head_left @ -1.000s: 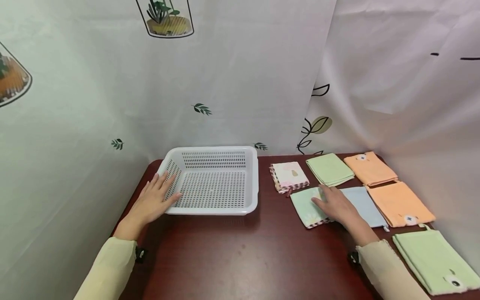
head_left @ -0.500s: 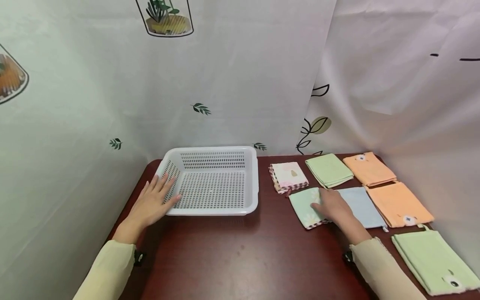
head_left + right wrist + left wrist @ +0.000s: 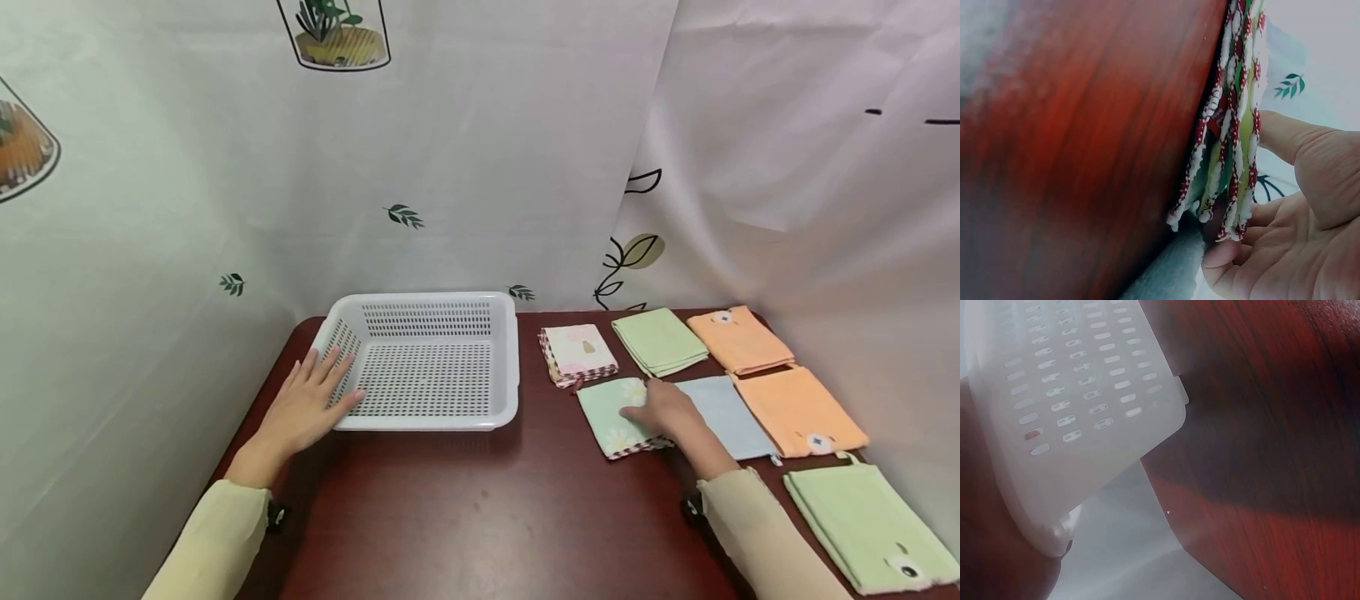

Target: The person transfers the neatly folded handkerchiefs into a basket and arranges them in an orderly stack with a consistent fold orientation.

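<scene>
My left hand (image 3: 300,408) rests on the left rim of a white perforated plastic basket (image 3: 420,422), fingers spread and straight. In the left wrist view the basket's slotted side wall (image 3: 1085,465) stands beside the dark red table. At the right, my right hand (image 3: 671,417) pinches the right edge of a folded mint-green towel (image 3: 609,415) with white flowers. The thumb (image 3: 1282,134) lies on the towel's top, while fingertips (image 3: 1221,253) curl under its layers. The layered edges (image 3: 1235,144) show red-and-white stitching. A folded blue towel (image 3: 723,412) lies partly behind that hand.
Behind the mint towel lie a folded white-pink towel (image 3: 581,350) and a light green one (image 3: 663,342). Two orange towels (image 3: 742,342) and a second green towel (image 3: 866,521) line the right side. A printed curtain (image 3: 450,167) bounds the table (image 3: 465,508).
My right hand has shifted slightly left and drawn its fingers in at the mint towel's right edge. The left hand stays on the basket rim.
</scene>
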`<state>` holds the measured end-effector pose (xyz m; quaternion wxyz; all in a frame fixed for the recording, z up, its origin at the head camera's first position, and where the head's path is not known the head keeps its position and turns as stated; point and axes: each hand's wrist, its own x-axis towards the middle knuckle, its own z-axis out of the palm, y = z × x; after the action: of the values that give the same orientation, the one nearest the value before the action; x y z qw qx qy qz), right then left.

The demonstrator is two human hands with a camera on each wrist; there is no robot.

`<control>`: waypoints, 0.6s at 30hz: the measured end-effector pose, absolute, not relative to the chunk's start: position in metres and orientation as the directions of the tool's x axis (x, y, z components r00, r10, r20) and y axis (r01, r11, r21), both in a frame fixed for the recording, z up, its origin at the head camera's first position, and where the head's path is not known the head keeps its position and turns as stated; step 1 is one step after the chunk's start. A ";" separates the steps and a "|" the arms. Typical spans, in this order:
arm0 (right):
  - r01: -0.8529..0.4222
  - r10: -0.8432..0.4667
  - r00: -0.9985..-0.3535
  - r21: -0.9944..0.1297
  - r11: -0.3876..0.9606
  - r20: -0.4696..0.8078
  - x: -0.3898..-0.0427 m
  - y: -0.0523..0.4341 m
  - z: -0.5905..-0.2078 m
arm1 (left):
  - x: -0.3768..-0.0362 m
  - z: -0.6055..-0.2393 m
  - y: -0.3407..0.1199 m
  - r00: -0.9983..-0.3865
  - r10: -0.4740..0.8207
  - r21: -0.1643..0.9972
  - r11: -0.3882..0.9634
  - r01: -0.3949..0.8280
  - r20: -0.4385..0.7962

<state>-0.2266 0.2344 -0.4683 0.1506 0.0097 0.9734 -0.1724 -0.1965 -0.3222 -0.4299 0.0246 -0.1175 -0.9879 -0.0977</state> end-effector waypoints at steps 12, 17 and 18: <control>0.093 -0.017 -0.944 -0.316 0.944 -0.330 -0.229 0.234 -0.467 | -0.196 -0.430 -0.322 -0.968 0.238 0.164 0.954 0.249 0.082; 0.091 -0.013 -0.951 -0.319 0.943 -0.308 -0.223 0.231 -0.466 | -0.196 -0.430 -0.322 -0.967 0.239 0.162 0.954 0.251 0.091; 0.091 -0.011 -0.953 -0.323 0.942 -0.302 -0.222 0.230 -0.465 | -0.196 -0.430 -0.322 -0.967 0.238 0.164 0.954 0.251 0.093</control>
<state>-0.2224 0.2303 -0.4653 0.1518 0.0205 0.9737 -0.1689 -0.1957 -0.3224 -0.4303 0.0361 -0.1239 -0.9878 -0.0875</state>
